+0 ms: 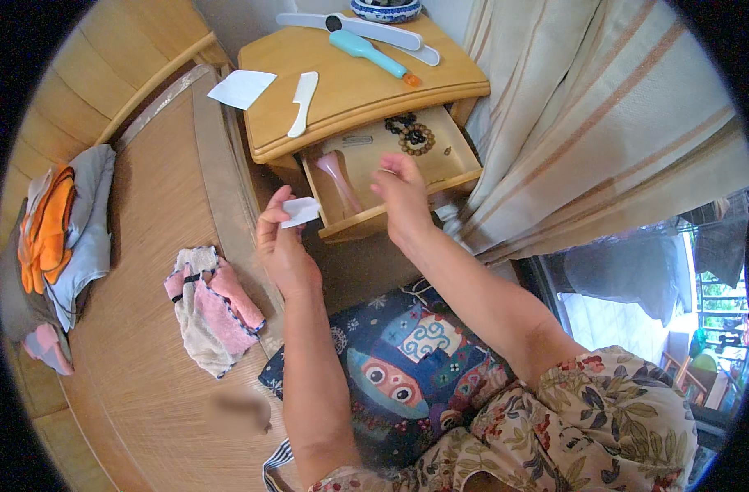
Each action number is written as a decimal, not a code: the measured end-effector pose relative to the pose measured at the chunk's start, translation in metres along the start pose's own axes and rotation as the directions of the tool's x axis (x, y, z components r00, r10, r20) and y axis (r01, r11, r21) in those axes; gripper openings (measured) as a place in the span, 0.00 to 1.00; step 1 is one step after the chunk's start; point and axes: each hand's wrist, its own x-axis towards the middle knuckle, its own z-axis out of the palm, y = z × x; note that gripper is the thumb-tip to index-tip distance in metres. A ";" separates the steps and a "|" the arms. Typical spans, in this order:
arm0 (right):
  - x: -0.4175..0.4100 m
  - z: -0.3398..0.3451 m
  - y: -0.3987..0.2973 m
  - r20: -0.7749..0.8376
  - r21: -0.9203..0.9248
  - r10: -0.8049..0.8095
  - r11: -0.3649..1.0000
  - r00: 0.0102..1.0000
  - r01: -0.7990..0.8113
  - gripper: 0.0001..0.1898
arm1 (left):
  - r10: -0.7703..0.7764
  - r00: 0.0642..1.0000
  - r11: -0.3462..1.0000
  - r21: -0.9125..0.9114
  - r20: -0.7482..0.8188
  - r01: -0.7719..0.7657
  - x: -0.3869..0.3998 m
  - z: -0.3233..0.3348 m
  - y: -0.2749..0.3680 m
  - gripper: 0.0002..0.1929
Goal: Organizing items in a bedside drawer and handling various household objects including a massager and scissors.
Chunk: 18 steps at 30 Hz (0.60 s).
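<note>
My left hand (288, 246) holds a small folded white paper (300, 212) between thumb and fingers, just left of the drawer's front edge. Over the front part of the pulled-out wooden drawer (350, 222) is my right hand (404, 197), thumb and fingertips pinched together; whether a small thing is between them I cannot tell. Inside the drawer lie a pink translucent handle-like object (339, 178), metal clips (356, 141), a brown bead bracelet (416, 140) and dark beads (399, 123). A white comb (304, 104) and a white paper sheet (242, 89) rest on the nightstand top.
Farther back on the nightstand (362, 86) are a turquoise-handled brush (368, 52), long white fan-like blades (374, 29) and a blue-and-white bowl (387, 11). A curtain (534, 123) hangs at right. A pink and grey cloth (217, 307) and folded clothes (82, 227) lie on the bed mat (147, 277).
</note>
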 end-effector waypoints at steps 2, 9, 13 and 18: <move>0.018 0.015 0.006 -0.011 -0.123 -0.003 0.992 1.000 0.001 0.13 | 0.051 0.993 0.984 0.166 0.108 -0.069 -0.002 0.002 -0.001 0.09; 0.075 0.051 0.045 0.418 -0.902 0.349 0.266 0.839 0.339 0.17 | 0.075 0.996 0.970 0.227 0.053 -0.085 0.000 0.003 -0.004 0.09; 0.081 0.057 0.068 0.201 -0.980 0.465 0.088 0.862 0.180 0.18 | 0.028 0.999 0.975 0.221 0.020 -0.032 0.000 0.001 -0.006 0.09; 0.079 0.055 0.068 0.233 -0.972 0.422 0.072 0.876 0.223 0.16 | 0.007 1.000 0.978 0.210 0.021 -0.011 0.000 -0.001 -0.005 0.09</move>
